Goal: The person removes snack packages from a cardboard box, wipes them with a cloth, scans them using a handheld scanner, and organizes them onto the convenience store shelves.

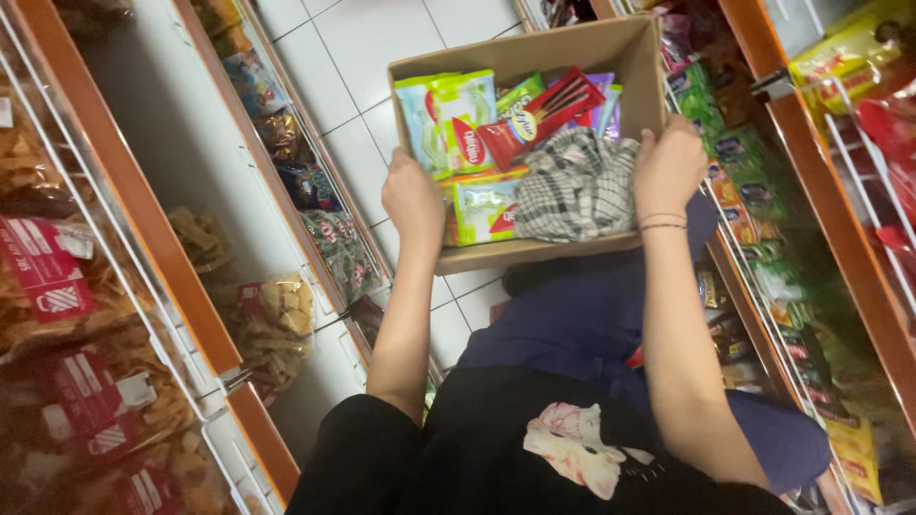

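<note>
I hold an open brown cardboard box in front of me over a white tiled floor. My left hand grips its left wall and my right hand grips its right wall, thumbs over the rim. Inside lie several snack packets: green and white bags, a red packet, a purple one, and a folded black-and-white checked cloth. A thin band circles my right wrist.
Orange-edged shelves with wire rails stand on the left, holding bags of chips and crackers. More shelves on the right carry green, yellow and red snack packets. A narrow aisle of white floor tiles runs between them.
</note>
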